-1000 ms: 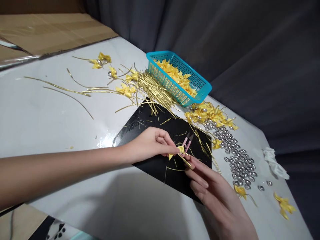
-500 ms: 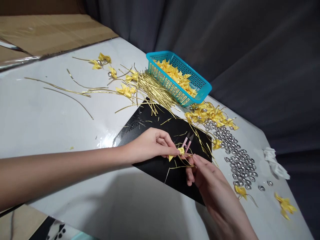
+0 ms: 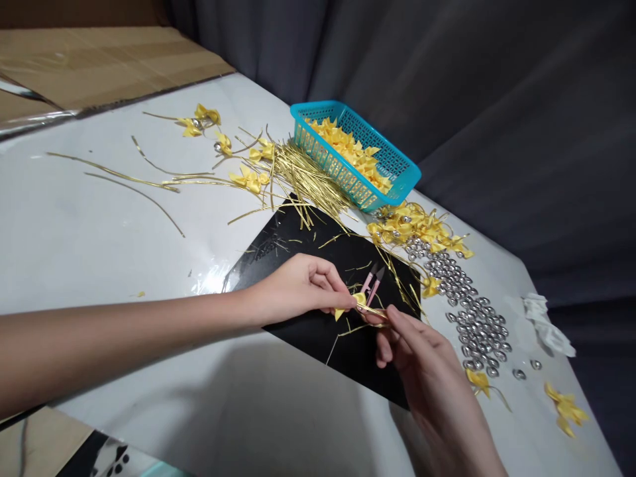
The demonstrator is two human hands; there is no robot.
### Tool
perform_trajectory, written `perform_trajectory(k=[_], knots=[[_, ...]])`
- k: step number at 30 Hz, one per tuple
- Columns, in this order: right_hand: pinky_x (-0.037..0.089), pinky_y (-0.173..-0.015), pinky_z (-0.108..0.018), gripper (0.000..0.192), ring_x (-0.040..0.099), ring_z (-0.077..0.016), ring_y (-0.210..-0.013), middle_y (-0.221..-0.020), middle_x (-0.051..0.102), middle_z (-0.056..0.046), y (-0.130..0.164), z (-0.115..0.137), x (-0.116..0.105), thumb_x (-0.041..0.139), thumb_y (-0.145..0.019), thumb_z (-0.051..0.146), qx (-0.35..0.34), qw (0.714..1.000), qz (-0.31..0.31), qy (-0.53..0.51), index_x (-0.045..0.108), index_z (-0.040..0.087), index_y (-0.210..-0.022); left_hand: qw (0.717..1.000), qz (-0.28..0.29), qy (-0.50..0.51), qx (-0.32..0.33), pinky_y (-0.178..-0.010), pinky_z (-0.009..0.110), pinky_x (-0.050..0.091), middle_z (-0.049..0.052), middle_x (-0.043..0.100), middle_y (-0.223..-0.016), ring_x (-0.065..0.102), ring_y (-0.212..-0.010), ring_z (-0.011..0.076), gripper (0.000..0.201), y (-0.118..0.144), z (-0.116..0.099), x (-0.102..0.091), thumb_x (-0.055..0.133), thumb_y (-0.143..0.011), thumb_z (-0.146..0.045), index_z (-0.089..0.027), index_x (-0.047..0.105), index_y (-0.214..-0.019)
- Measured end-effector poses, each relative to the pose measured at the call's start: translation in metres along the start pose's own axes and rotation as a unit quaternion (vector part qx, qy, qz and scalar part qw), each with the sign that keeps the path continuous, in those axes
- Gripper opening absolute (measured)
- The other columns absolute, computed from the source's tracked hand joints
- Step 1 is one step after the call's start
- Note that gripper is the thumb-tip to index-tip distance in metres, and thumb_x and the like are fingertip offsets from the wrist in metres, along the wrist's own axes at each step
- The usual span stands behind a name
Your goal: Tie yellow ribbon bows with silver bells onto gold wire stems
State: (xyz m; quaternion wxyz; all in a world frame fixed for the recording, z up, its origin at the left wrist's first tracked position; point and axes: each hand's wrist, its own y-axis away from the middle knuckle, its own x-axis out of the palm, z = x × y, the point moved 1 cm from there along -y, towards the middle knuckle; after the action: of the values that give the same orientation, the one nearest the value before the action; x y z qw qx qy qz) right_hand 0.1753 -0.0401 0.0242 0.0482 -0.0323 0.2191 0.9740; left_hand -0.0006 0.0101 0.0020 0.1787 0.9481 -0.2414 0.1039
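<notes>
Head view: left hand point(image 3: 298, 288) pinches a small yellow ribbon bow point(image 3: 354, 303) over the black mat point(image 3: 318, 265). Right hand point(image 3: 422, 371) fingertips closed on a gold wire tie point(image 3: 375, 313) at the bow. Pink thread snips point(image 3: 372, 281) lie just beyond; teal basket point(image 3: 355, 156) farther back.

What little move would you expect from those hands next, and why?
Probably another twist of the gold wire: the left hand pinches a yellow bow over the black sheet, and the right hand grips the wire right beside it.
</notes>
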Motion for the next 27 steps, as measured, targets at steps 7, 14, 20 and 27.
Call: perform_trajectory(k=[7,14,20,27], knots=[[0.042,-0.043,-0.021,0.025,0.049,-0.0098,-0.055,-0.086,0.064,-0.006,-0.004,0.006,-0.010,0.076,-0.063,0.040,-0.148,0.962,-0.141,0.183,0.073,0.017,-0.073,1.000,0.000,0.003,-0.001,-0.055,0.020,0.041,0.000,0.065,-0.059,0.056,-0.054,0.0076,0.020,-0.001,0.000,-0.001,0.076,-0.060,-0.023,-0.012,0.061,-0.065],[0.043,-0.049,-0.019,0.033,0.047,-0.0050,-0.053,-0.095,0.064,-0.003,-0.001,0.013,-0.018,0.078,-0.063,0.030,-0.172,0.964,-0.185,0.085,0.072,0.025,-0.094,1.000,0.015,-0.022,-0.008,-0.055,0.019,0.041,-0.001,0.064,-0.058,0.057,-0.054,0.0073,0.015,0.000,0.000,0.000,0.074,-0.063,-0.020,-0.012,0.062,-0.066],[0.043,-0.046,-0.019,0.037,0.048,-0.0063,-0.054,-0.095,0.065,-0.005,-0.001,0.014,-0.016,0.080,-0.059,0.028,-0.139,0.979,-0.150,-0.011,0.071,0.022,-0.095,0.999,0.034,-0.035,0.008,-0.057,0.018,0.043,0.000,0.065,-0.061,0.059,-0.057,0.0072,0.016,0.000,0.002,0.000,0.074,-0.062,-0.021,-0.011,0.062,-0.068],[0.040,-0.041,-0.016,0.028,0.046,-0.0062,-0.046,-0.068,0.060,-0.002,-0.002,0.019,-0.036,0.081,-0.058,0.032,-0.104,0.988,-0.088,0.071,0.070,0.019,-0.080,0.998,-0.007,-0.052,0.039,-0.055,0.019,0.043,0.000,0.063,-0.060,0.057,-0.056,0.0076,0.014,0.000,0.004,-0.001,0.072,-0.064,-0.020,-0.012,0.060,-0.066]])
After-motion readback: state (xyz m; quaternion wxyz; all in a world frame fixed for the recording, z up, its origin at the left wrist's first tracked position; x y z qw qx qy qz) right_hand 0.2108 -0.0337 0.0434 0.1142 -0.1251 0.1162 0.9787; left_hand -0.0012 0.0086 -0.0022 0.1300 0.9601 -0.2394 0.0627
